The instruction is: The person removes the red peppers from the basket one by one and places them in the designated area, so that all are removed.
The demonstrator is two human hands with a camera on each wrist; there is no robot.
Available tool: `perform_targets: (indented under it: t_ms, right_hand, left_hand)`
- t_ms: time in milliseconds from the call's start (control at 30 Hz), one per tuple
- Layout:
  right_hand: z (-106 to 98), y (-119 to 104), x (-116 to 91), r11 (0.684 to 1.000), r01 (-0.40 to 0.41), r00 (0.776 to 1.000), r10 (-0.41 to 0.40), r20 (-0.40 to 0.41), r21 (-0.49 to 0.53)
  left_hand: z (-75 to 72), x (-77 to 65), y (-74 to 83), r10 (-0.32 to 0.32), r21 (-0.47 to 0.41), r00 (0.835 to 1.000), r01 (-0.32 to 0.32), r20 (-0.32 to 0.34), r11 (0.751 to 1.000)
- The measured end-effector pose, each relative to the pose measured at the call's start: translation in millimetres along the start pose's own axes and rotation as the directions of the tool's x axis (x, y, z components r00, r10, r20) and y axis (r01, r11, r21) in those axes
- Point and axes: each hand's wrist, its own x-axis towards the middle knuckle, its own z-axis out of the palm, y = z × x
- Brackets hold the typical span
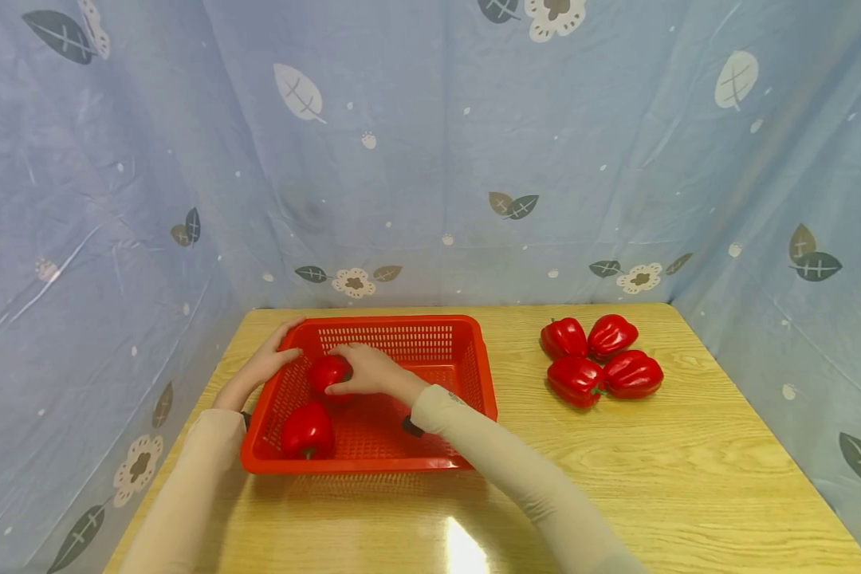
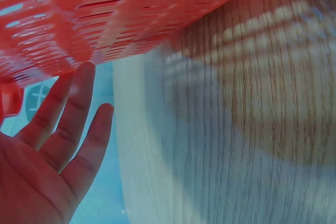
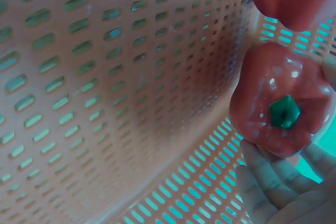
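Red bell pepper [image 1: 328, 373] sits inside the red plastic basket [image 1: 373, 466], left part, and we have the right hand [image 1: 373, 373] gripping it from above and its right side, fingers and thumb round it. Head view: we see a second pepper [image 1: 307, 430] in the basket too, nearer the person, by the near-left corner, stem toward the near rim. Left hand [image 1: 264, 367] is at the basket's left rim toward the far corner, thumb over the inside, fingers along the outside. To the right of the basket, well apart from it, we count four loose peppers [image 1: 576, 381] bunched on the wood-grain tabletop [image 1: 617, 486]. Light sleeves [image 1: 516, 470] on both arms; blue curtain [image 1: 416, 151] with leaf and flower prints behind and at both sides. Left wrist view: we get slotted basket wall across the top, three left-hand fingers [image 2: 76, 111] stretched out fairly straight, one tip at the wall; thumb out of frame. Tabletop fills the right side, with reflections on it. Right wrist view: we look along the perforated inner wall; the gripped pepper is at right with its green stem [image 3: 285, 112] facing the camera, fingers [image 3: 252, 186] curled below it, the second pepper cut off in the upper right corner. We cannot tell whether the gripped pepper touches the basket floor.
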Motion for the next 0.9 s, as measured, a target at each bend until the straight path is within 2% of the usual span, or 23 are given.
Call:
perform_targets:
  t_ms: [400,633,900]
  right_hand:
    - [-18,5,-9,1.000,-0.013,1.000,0.014,-0.021,0.025]
    - [-25,11,-15,0.999,-0.014,0.999,0.015,-0.041,0.032]
    - [-36,16,-25,0.999,-0.041,0.998,0.043,-0.039,0.033]
  left_hand:
    - [0.1,-3.0,4.6,0.023,0.037,0.999,-0.022,-0.024,0.999]
    - [-0.8,-3.0,1.9,0.036,0.048,0.999,-0.034,-0.025,0.998]
    - [-0.3,-2.3,2.1,0.027,0.009,1.000,-0.027,-0.016,1.000]
